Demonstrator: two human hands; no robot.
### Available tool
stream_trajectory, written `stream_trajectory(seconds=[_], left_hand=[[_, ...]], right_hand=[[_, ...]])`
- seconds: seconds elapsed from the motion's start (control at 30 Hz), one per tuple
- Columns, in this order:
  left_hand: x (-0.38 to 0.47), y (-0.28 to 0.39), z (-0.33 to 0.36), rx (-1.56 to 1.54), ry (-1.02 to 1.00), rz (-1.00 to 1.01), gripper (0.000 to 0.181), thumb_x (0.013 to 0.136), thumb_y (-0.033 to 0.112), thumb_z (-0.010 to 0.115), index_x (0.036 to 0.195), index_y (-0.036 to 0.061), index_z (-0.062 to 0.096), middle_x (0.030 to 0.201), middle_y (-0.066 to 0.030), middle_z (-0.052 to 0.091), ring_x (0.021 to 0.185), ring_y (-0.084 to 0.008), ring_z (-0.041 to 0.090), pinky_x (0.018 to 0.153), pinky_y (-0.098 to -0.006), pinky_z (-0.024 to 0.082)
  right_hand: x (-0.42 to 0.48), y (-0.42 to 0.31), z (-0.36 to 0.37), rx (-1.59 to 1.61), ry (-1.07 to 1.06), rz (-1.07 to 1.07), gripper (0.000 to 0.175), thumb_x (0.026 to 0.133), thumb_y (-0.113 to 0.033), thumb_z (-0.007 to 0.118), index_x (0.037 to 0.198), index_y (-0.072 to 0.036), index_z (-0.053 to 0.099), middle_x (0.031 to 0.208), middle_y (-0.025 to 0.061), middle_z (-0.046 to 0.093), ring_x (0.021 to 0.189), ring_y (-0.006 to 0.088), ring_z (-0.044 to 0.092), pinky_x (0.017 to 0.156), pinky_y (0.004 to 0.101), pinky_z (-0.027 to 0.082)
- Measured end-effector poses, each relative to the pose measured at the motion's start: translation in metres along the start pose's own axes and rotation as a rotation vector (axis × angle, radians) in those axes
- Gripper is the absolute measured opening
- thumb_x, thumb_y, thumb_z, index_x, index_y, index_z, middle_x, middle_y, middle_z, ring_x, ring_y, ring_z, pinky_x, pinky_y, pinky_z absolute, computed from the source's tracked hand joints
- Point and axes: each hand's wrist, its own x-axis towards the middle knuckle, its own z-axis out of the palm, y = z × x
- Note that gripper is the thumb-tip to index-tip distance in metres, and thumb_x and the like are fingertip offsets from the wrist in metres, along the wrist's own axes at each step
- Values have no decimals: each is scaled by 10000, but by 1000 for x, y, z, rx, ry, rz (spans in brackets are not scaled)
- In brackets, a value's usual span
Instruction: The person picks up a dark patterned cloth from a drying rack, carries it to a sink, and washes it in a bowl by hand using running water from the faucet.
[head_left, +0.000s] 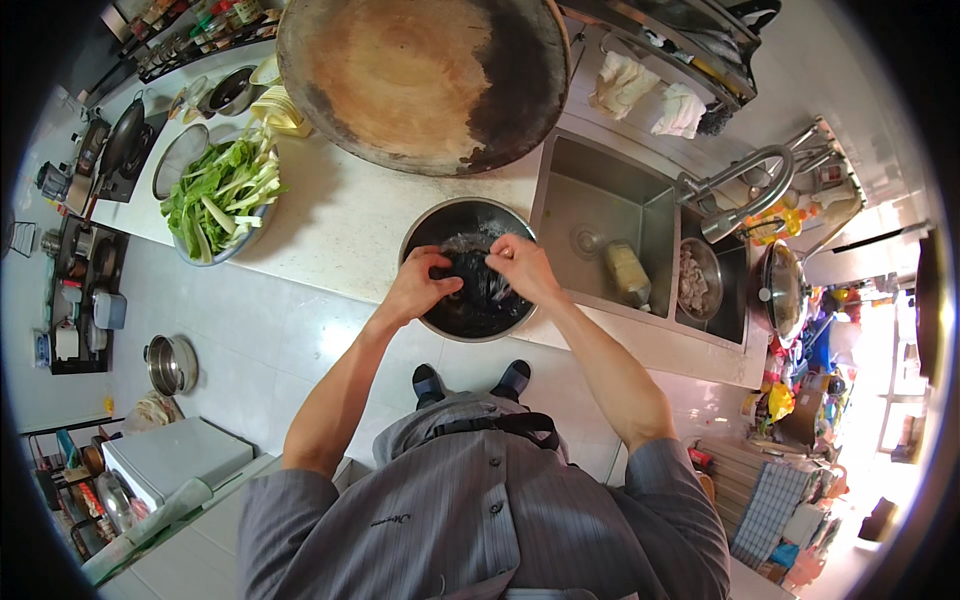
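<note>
A round metal basin (409, 232) sits at the counter's front edge with dark, glossy contents (480, 289) inside. Across its upper part lies a thin, clear, wrinkled film (465, 243), apparently plastic. My left hand (421, 285) reaches over the basin's left side, its thumb apart from its curled fingers; whether the fingertips grip anything is hidden. Over the right side, my right hand (525, 268) has thumb and forefinger pinched together at the film's right end. What the dark contents are cannot be made out.
A large round wooden board (397, 75) stands behind the basin. Leafy greens (221, 191) heap in a bowl at left. To the right, a steel sink (600, 176) holds a bottle (628, 274), and a metal bowl (697, 279) of pale pieces sits under the faucet (750, 187).
</note>
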Motion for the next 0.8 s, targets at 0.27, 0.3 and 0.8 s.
stream_trajectory(seconds=[0.27, 0.3, 0.8], left_hand=[[4, -5, 55, 639, -127, 81, 675, 772, -14, 586, 1402, -143, 381, 1343, -383, 472, 1226, -514, 500, 1046, -562, 426], [5, -10, 60, 630, -102, 52, 582, 808, 11, 569, 1353, -128, 418, 1288, -367, 516, 1166, -500, 543, 1001, -544, 461], [18, -8, 8, -626, -161, -285, 688, 693, 143, 826, 1295, -39, 549, 1156, -211, 632, 1087, -301, 636, 936, -334, 514]], right_hand=[[-16, 10, 55, -849, -88, -172, 460, 894, -164, 618, 1325, -33, 524, 1426, 189, 419, 1249, 383, 431, 930, 576, 426], [-11, 14, 59, -853, -126, -134, 432, 918, -127, 572, 1332, -18, 516, 1429, 202, 407, 1254, 387, 429, 932, 585, 422], [5, -24, -14, 119, -130, 67, 338, 865, -276, 735, 1118, -55, 695, 968, 130, 742, 959, 236, 697, 846, 350, 521]])
